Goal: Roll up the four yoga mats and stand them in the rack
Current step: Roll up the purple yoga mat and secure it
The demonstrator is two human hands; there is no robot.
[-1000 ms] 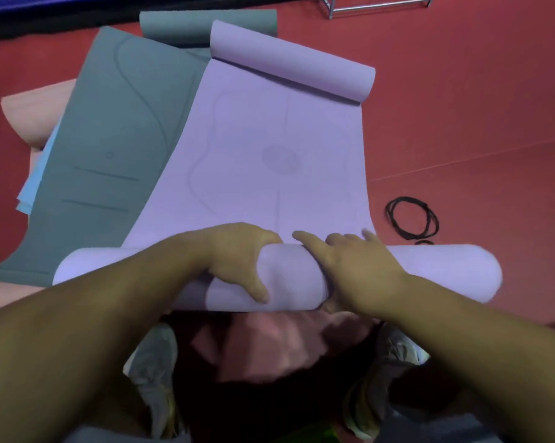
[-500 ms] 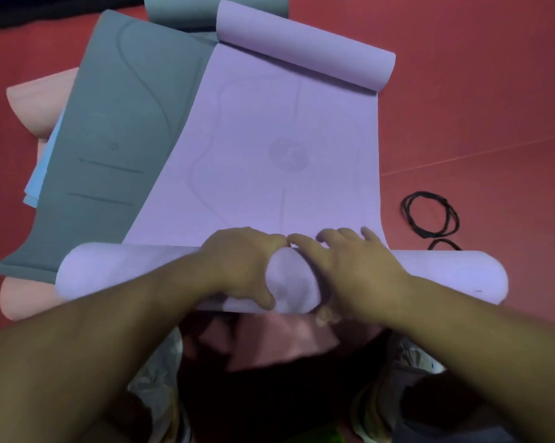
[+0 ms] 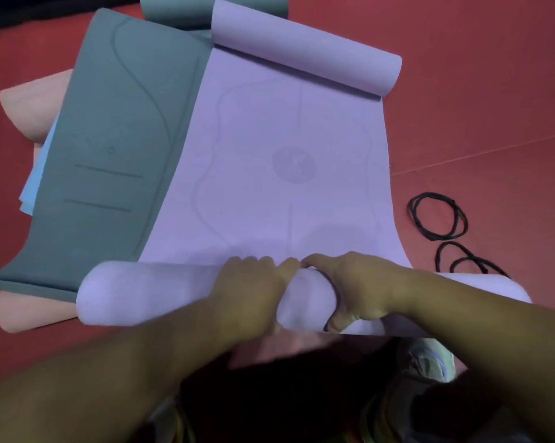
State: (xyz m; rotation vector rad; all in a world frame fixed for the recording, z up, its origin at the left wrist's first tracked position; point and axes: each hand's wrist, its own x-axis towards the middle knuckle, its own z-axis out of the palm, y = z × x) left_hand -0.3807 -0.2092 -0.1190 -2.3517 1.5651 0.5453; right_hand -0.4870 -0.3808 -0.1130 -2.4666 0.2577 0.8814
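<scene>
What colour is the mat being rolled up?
Light purple: the mat shows best in the head view, the only one.

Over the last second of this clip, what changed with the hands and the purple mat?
Both hands, left and right, kept their grip on the purple mat and turned its near roll forward, taking up more flat mat. The far curled end, grey mat and black bands look unchanged.

My one camera sits on my head, looking forward and steeply down, close over my two hands (image 3: 305, 289) (forearms fill the bottom edge) and the flat lilac foam mat (image 3: 285, 174) on red floor (image 3: 480, 100).
</scene>
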